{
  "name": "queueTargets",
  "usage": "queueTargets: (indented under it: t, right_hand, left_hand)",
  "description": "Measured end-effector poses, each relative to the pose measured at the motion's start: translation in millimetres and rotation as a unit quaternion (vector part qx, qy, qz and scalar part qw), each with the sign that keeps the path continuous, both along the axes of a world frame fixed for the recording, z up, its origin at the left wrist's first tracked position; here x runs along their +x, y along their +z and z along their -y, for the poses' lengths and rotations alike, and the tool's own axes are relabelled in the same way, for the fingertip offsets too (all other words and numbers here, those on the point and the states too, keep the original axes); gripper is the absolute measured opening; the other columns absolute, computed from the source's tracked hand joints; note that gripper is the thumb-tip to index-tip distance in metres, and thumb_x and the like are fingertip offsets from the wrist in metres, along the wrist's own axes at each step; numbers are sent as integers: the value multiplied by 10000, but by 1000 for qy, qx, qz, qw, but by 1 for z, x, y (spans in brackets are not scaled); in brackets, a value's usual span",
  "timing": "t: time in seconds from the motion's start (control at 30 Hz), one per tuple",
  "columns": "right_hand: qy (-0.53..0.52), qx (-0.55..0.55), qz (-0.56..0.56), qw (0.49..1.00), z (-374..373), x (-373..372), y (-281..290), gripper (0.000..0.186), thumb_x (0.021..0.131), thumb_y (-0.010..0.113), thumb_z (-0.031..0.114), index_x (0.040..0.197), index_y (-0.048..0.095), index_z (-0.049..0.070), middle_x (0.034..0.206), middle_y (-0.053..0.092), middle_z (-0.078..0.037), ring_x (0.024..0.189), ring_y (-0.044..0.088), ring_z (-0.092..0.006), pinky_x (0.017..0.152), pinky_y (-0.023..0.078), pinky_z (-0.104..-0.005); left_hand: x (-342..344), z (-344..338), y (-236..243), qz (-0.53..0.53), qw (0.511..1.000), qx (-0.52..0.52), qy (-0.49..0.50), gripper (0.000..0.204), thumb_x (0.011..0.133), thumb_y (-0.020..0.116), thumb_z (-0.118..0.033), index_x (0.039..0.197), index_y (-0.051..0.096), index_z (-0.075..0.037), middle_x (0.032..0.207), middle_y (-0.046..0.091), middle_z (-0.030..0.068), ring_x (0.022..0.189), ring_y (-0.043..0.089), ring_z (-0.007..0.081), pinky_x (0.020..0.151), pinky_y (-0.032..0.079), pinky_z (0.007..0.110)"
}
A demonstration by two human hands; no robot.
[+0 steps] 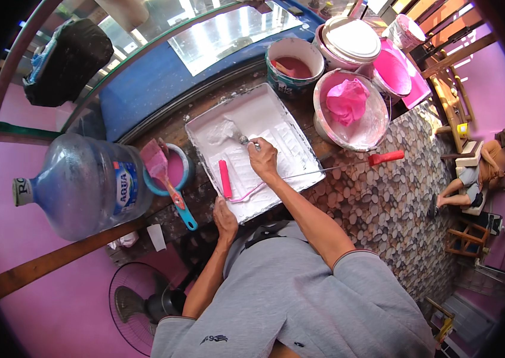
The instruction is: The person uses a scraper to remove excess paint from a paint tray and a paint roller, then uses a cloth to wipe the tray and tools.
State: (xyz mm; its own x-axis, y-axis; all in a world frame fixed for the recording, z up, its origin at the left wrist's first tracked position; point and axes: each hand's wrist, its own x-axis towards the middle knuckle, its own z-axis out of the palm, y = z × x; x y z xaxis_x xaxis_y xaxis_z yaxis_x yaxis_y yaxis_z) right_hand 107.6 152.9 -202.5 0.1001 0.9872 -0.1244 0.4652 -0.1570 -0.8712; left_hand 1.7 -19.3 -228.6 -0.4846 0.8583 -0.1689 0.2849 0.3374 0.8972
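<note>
A square white paint tray (252, 110) with whitish paint and a ridged floor lies on a dark wooden table. My right hand (263, 158) is over the tray, its fingers closed on a small paint-smeared brush (243, 140), whose head seems to rest in the wet paint. At the tray's near left corner my left hand (225, 219) grips the rim. Beside it a paint roller (224, 179) with a pink sleeve lies in the tray; its wire frame passes under my right forearm, and its red handle (386, 157) sticks out beyond the right edge.
Left of the tray are a blue pot (187, 164) of pink paint, a wide brush (158, 166) across it and a big water bottle (88, 185). Several paint buckets (318, 119) stand behind on the right. A fan (145, 304) is below the table; another person (491, 158) sits far right.
</note>
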Motion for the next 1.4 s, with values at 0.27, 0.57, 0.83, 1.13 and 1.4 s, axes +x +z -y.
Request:
queueTargets:
  t: [0.27, 0.57, 0.83, 1.13, 1.4]
  right_hand:
    - [5, -21, 1, 1000, 0, 15, 3, 264, 825, 582, 223, 917, 682, -3, 811, 662, -229, 779, 659, -359, 733, 499, -407]
    - [-4, 65, 9, 998, 5, 22, 1, 245, 829, 613, 225, 914, 683, 6, 751, 659, -186, 694, 656, -282, 676, 501, -363]
    - [22, 23, 19, 999, 2, 27, -2, 252, 818, 607, 225, 904, 680, 0, 762, 648, -211, 702, 649, -320, 682, 500, -371]
    - [66, 66, 9, 996, 3, 35, -15, 234, 827, 603, 222, 885, 674, 7, 822, 661, -215, 768, 654, -359, 715, 509, -391]
    - [58, 88, -32, 994, 2, 26, -22, 223, 810, 598, 213, 822, 651, -4, 762, 618, -251, 741, 622, -405, 675, 489, -441]
  left_hand:
    - [1, 0, 2, -19, 1000, 21, 13, 440, 1009, 262, -267, 978, 545, 68, 893, 563, 295, 845, 524, 476, 749, 393, 480]
    - [3, -1, -2, -33, 999, 21, 14, 440, 1006, 260, -275, 937, 535, 62, 865, 548, 291, 819, 507, 478, 724, 377, 485]
    - [-4, 0, -3, -8, 1000, -18, 8, 488, 1011, 265, -288, 994, 541, 115, 935, 566, 329, 896, 515, 479, 816, 386, 466]
    - [-3, 8, -26, -56, 998, 14, 2, 500, 1015, 278, -275, 1103, 542, 141, 1048, 583, 342, 990, 534, 469, 894, 398, 440]
    - [-17, 11, -39, -34, 999, -19, -4, 541, 1017, 294, -289, 1237, 473, 171, 1298, 489, 330, 1233, 453, 431, 1064, 317, 412]
